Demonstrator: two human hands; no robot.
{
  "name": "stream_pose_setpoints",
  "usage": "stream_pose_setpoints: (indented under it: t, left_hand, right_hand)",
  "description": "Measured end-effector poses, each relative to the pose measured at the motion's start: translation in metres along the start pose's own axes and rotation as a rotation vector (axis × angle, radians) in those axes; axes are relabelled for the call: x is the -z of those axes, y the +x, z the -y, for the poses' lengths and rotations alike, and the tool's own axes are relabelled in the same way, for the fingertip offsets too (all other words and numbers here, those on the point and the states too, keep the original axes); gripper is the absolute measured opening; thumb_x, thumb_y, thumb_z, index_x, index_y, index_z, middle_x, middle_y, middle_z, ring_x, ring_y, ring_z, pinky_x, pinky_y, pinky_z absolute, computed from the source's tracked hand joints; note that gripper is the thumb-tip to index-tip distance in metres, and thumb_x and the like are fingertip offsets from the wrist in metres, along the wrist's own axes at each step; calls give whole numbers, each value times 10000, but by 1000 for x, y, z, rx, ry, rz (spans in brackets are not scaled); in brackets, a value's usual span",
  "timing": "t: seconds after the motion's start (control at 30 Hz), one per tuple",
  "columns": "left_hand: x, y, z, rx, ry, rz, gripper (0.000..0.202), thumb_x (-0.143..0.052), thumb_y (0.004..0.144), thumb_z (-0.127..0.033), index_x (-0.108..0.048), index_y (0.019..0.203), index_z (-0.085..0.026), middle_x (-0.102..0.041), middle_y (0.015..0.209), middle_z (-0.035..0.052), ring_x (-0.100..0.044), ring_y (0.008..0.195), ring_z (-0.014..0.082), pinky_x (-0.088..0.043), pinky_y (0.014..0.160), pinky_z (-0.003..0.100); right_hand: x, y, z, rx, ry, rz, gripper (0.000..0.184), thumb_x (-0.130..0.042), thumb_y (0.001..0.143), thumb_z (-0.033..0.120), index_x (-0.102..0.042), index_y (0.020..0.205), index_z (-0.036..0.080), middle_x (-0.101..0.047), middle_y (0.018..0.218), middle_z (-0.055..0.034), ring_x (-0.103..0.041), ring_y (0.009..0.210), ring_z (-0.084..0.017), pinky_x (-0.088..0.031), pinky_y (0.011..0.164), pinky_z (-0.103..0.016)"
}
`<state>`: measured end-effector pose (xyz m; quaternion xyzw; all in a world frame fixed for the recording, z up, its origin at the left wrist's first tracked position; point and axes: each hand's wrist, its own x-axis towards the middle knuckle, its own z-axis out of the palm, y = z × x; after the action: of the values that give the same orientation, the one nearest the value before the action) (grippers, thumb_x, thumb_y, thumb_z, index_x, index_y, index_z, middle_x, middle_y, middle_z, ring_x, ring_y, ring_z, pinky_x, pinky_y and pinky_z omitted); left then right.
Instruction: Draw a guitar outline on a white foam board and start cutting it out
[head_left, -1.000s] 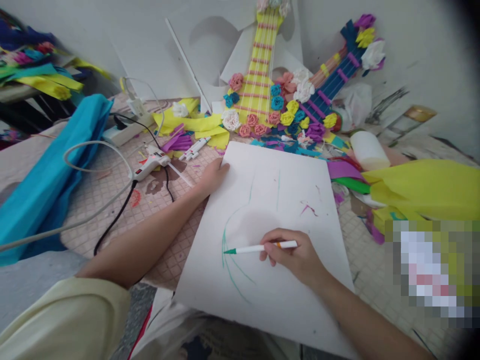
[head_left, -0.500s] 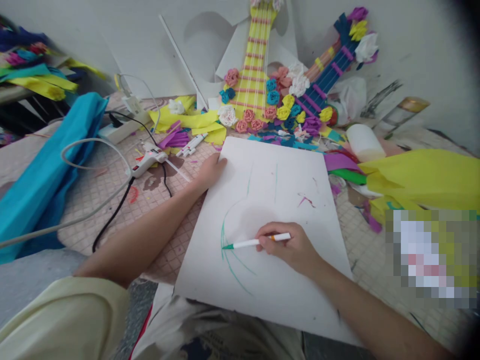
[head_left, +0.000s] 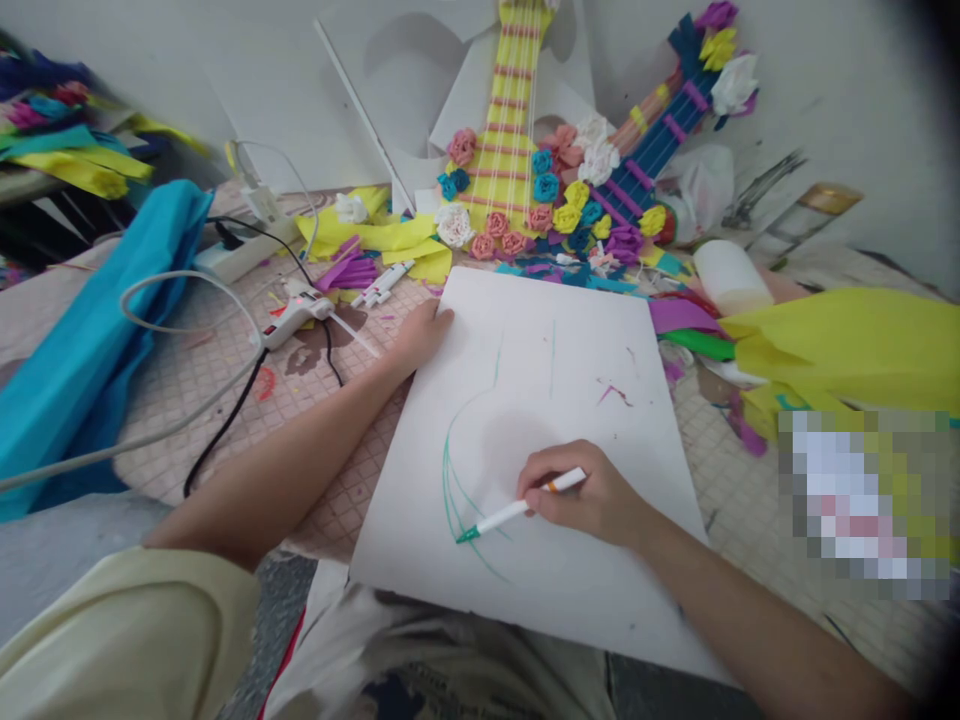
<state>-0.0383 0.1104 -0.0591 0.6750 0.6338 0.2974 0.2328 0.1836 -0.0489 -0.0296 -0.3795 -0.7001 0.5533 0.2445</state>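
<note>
A large white sheet (head_left: 570, 330) lies in front of me with green curved lines drawn on its lower left part. My right hand (head_left: 589, 497) is closed round a white marker with a green tip (head_left: 502, 517); the tip touches the sheet on the green curve. My left hand (head_left: 421, 335) rests on the sheet's upper left edge, its fingers curled against the paper and holding nothing.
A white glue gun (head_left: 296, 315) with black cord lies left of the sheet, near a power strip (head_left: 240, 255). Blue fabric (head_left: 90, 330) is at far left. Two paper guitars with paper roses (head_left: 517, 130) lean on the wall. Yellow paper (head_left: 847, 345) and a white roll (head_left: 731, 280) lie right.
My right hand has swung the marker tip down and slightly right along the green curve, tilting the pen. My left hand has stayed on the sheet's edge.
</note>
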Motion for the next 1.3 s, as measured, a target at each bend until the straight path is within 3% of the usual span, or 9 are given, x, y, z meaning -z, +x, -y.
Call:
stream_pose_setpoints:
  t: [0.67, 0.87, 1.13, 1.3]
  left_hand:
    - [-1, 1, 0, 13, 14, -14, 285, -360, 781, -287, -580, 892, -145, -624, 945, 99, -554, 931, 245, -417, 847, 377]
    - [-1, -1, -1, 9, 10, -13, 277, -355, 776, -288, -582, 858, -152, -624, 907, 93, -552, 933, 250, -421, 842, 377]
    - [-1, 1, 0, 12, 6, -14, 278, -365, 765, -296, -583, 871, -160, -623, 909, 83, -550, 913, 241, -423, 826, 368]
    - [-2, 2, 4, -1, 2, -17, 298, -372, 768, -299, -588, 914, -156, -621, 952, 90, -541, 951, 244, -406, 855, 363]
  right_hand:
    - [14, -1, 0, 50, -1, 159, 113, -541, 622, 113, -641, 599, 160, -574, 534, 14, -466, 499, -86, -360, 491, -205]
    - [19, -2, 4, -54, 11, 169, 99, -535, 609, 133, -630, 589, 158, -552, 525, 14, -468, 502, -90, -326, 459, -199]
    - [23, -2, 3, -36, 68, 198, 84, -531, 584, 171, -579, 520, 150, -505, 487, 17, -425, 466, -84, -291, 420, -200]
    - [23, -2, 3, -49, 43, 194, 76, -555, 618, 188, -607, 576, 149, -532, 523, 11, -448, 497, -87, -319, 441, -195]
